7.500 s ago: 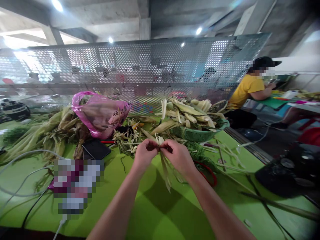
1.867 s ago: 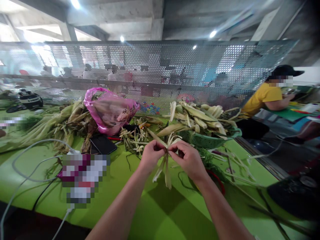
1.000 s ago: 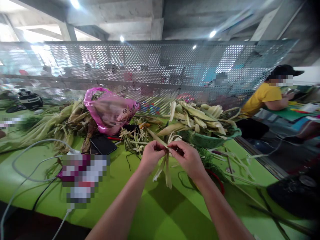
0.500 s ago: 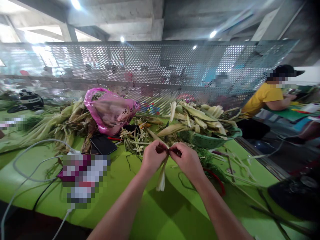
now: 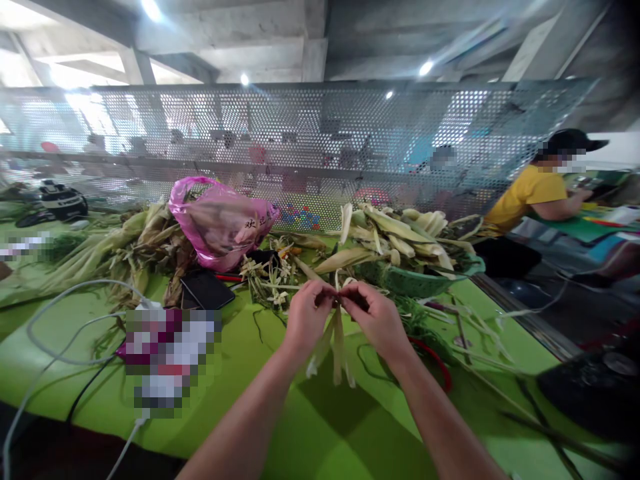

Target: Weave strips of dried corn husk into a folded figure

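Pale corn husk strips hang below my fingertips, spread into separate tails above the green tabletop. My left hand pinches them at the top from one side. From the other side my right hand pinches at the same spot, its fingertips almost touching those of the left. A short bit of husk pokes up above the pinch. The exact grip point is hidden by the fingers. Just beyond my hands lies a heap of corn husks in a green basket.
A pink plastic bag stands at the back, beside more dried husks. A black phone and white cables lie at left. Green strands lie at right. A person in a yellow shirt sits beyond, at far right.
The single hanging husk tail now shows as several spread tails, and a short end sticks up above the fingers. Both hands stay nearly in place, still pinching.
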